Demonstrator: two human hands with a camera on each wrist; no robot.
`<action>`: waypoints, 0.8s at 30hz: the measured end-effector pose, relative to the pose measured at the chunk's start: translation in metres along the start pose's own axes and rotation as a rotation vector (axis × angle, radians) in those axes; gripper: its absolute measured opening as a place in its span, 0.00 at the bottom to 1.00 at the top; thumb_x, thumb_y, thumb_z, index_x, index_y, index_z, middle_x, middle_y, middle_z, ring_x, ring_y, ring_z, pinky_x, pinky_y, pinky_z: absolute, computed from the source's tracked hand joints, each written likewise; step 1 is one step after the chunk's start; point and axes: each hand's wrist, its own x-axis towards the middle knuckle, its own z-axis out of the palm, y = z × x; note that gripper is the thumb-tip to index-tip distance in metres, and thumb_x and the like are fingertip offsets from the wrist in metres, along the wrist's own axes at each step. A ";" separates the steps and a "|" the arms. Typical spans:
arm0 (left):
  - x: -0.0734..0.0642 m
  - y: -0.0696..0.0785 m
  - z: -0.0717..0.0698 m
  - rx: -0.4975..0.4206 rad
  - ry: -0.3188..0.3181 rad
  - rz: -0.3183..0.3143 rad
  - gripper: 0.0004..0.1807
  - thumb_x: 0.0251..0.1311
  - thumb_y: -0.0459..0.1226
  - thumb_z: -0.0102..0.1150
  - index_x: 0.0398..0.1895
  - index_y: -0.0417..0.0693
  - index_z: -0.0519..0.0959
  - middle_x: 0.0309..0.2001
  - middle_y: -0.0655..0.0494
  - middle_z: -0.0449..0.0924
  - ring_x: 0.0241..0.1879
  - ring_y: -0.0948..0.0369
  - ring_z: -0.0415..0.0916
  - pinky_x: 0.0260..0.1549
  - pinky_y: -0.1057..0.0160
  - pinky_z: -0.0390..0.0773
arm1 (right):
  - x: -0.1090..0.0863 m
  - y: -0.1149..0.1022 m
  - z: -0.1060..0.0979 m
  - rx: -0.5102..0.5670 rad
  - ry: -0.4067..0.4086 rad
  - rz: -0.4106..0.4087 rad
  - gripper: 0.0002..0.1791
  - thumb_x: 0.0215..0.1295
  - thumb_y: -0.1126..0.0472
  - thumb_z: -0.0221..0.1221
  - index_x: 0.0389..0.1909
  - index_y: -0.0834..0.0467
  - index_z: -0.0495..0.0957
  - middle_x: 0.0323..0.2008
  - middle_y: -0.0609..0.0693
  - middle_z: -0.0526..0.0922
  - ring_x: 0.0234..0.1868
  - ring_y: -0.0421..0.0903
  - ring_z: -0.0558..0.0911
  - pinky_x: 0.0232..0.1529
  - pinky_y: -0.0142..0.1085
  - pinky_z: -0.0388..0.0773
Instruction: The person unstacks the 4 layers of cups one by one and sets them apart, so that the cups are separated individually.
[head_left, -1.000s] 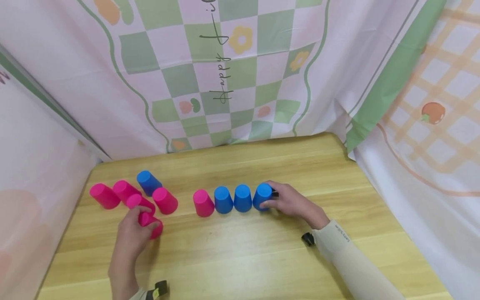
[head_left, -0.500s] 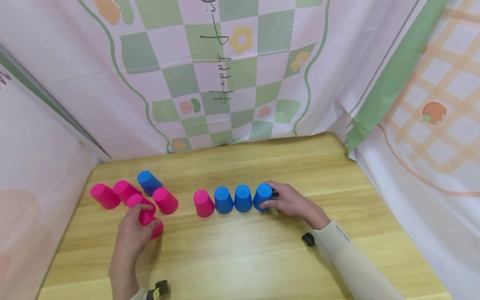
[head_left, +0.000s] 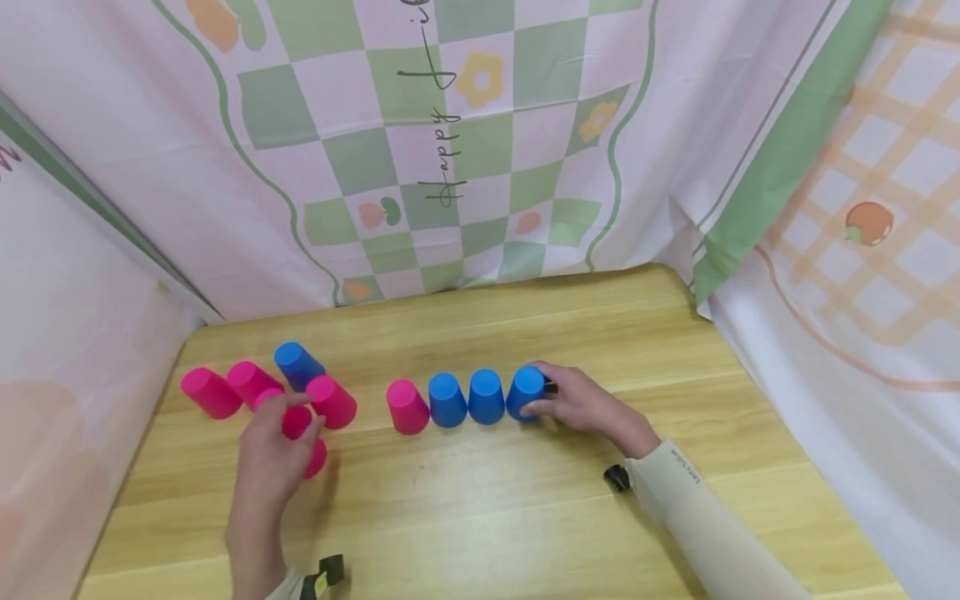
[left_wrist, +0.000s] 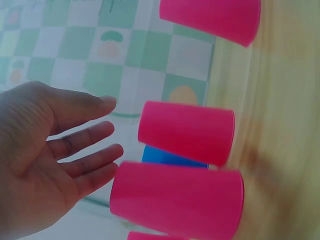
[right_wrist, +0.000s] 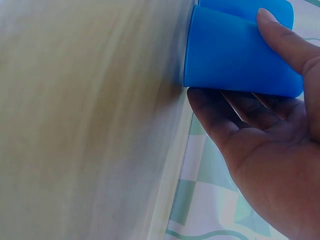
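My right hand [head_left: 588, 402] grips an upside-down blue cup [head_left: 523, 388] at the right end of a row. In the right wrist view its thumb lies on one side of that blue cup [right_wrist: 235, 55] and its fingers along another. My left hand [head_left: 270, 458] hovers over a group of upturned pink cups, partly covering the nearest pink cup [head_left: 317, 459] and another pink cup [head_left: 297, 422] just behind. The left wrist view shows this hand [left_wrist: 55, 150] with thumb and fingers spread and nothing between them, fingertips close to the top of a pink cup [left_wrist: 177, 200].
Left of the gripped cup stand two blue cups [head_left: 486, 397] and a pink cup [head_left: 407, 407]. Further left are more pink cups [head_left: 211, 393] and a blue cup [head_left: 298, 367]. A patterned curtain [head_left: 420, 167] backs the wooden table [head_left: 465, 517]; cloths hang at both sides.
My left hand has let go of the nearest pink cup; its thumb and fingers have lifted and shifted slightly right. The right hand and the cups stay where they were.
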 end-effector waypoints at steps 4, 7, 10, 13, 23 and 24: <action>0.004 0.008 0.007 -0.035 -0.002 0.033 0.23 0.60 0.37 0.66 0.59 0.46 0.74 0.56 0.47 0.76 0.57 0.47 0.71 0.53 0.41 0.76 | 0.000 0.001 0.000 -0.001 0.001 0.004 0.16 0.61 0.49 0.66 0.48 0.41 0.73 0.41 0.38 0.80 0.45 0.41 0.79 0.52 0.40 0.78; 0.007 0.013 0.013 -0.075 -0.019 0.055 0.23 0.61 0.37 0.66 0.59 0.47 0.73 0.56 0.47 0.76 0.57 0.47 0.71 0.54 0.41 0.75 | 0.000 0.001 0.000 0.001 0.000 0.004 0.16 0.61 0.49 0.66 0.48 0.41 0.73 0.41 0.38 0.80 0.45 0.41 0.79 0.52 0.41 0.79; 0.010 0.016 0.019 -0.102 -0.037 0.077 0.24 0.60 0.37 0.66 0.59 0.48 0.73 0.57 0.48 0.76 0.59 0.46 0.71 0.56 0.41 0.73 | 0.001 0.002 0.001 0.003 -0.004 0.007 0.16 0.61 0.49 0.66 0.48 0.41 0.73 0.41 0.38 0.80 0.45 0.41 0.79 0.52 0.41 0.79; 0.012 0.018 0.025 -0.118 -0.053 0.093 0.26 0.59 0.37 0.67 0.61 0.51 0.72 0.59 0.49 0.75 0.63 0.47 0.69 0.59 0.40 0.72 | 0.000 0.001 0.001 0.003 -0.005 0.008 0.17 0.61 0.48 0.66 0.48 0.41 0.73 0.41 0.38 0.81 0.45 0.41 0.79 0.52 0.41 0.79; 0.019 0.022 0.041 -0.181 -0.180 0.125 0.33 0.59 0.38 0.67 0.68 0.52 0.67 0.64 0.52 0.70 0.67 0.47 0.63 0.62 0.41 0.68 | 0.001 -0.001 0.000 0.006 -0.003 0.014 0.17 0.61 0.47 0.66 0.48 0.40 0.73 0.42 0.38 0.81 0.46 0.41 0.79 0.53 0.43 0.79; 0.019 0.023 0.042 -0.176 -0.201 0.118 0.34 0.59 0.38 0.67 0.69 0.53 0.66 0.65 0.52 0.69 0.67 0.47 0.63 0.62 0.41 0.69 | 0.001 -0.001 0.000 0.004 -0.003 0.016 0.17 0.61 0.47 0.66 0.48 0.40 0.73 0.42 0.38 0.81 0.46 0.41 0.79 0.53 0.43 0.79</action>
